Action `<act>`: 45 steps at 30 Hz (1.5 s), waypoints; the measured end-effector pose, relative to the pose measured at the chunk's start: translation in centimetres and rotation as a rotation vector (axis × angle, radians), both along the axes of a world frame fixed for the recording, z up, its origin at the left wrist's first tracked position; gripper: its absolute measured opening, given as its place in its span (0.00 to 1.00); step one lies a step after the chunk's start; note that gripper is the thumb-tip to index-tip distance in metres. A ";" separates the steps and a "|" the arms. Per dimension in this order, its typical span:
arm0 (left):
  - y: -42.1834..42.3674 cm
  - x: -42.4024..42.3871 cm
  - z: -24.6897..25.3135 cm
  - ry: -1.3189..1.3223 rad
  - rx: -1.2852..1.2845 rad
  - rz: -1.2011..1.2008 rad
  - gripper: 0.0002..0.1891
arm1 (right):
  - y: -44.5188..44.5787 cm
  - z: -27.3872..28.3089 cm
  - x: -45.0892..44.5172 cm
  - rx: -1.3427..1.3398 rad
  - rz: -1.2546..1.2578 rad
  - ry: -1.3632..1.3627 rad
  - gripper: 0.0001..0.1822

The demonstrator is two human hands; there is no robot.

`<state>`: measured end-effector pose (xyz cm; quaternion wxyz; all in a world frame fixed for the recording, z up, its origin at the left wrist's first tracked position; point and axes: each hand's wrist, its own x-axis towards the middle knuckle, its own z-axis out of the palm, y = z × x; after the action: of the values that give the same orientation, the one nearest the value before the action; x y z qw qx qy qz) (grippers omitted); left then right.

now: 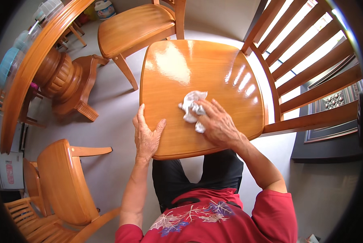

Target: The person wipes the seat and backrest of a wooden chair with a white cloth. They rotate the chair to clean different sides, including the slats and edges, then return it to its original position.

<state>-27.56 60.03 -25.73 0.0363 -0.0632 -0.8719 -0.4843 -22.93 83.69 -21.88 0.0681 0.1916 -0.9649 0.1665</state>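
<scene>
A wooden chair with a glossy seat (pixel 175 91) stands right before me, its slatted backrest (pixel 308 66) to the right. My right hand (pixel 219 123) presses a crumpled white cloth or tissue (pixel 193 106) on the middle of the seat. At the seat's near left corner, my left hand (pixel 147 133) grips the edge, thumb on top and fingers along the side. Light from the right reflects on the seat's surface.
A second wooden chair (pixel 136 29) stands beyond the seat. At the left are a round wooden table (pixel 32 63) with a carved pedestal (pixel 61 76), tilted chairs (pixel 63 182) and a white box (pixel 10 170). A dark panelled door (pixel 330 121) is at the right.
</scene>
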 end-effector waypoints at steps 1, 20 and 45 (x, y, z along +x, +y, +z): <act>0.0 0.0 0.1 -0.010 0.009 -0.001 0.41 | 0.5 0.1 -0.6 0.010 -0.045 0.006 0.26; 0.6 -0.1 -0.4 -0.139 0.356 -0.002 0.41 | 11.6 -2.7 -1.2 0.019 -1.117 0.006 0.20; 0.3 0.4 0.1 -0.134 0.466 -0.023 0.40 | 14.1 -3.8 -3.6 -0.076 -0.846 0.115 0.17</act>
<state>-27.18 60.33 -25.60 -0.0134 -0.0308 -0.7363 -0.6759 -26.53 97.79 -25.66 0.1910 -0.2146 -0.9463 0.1485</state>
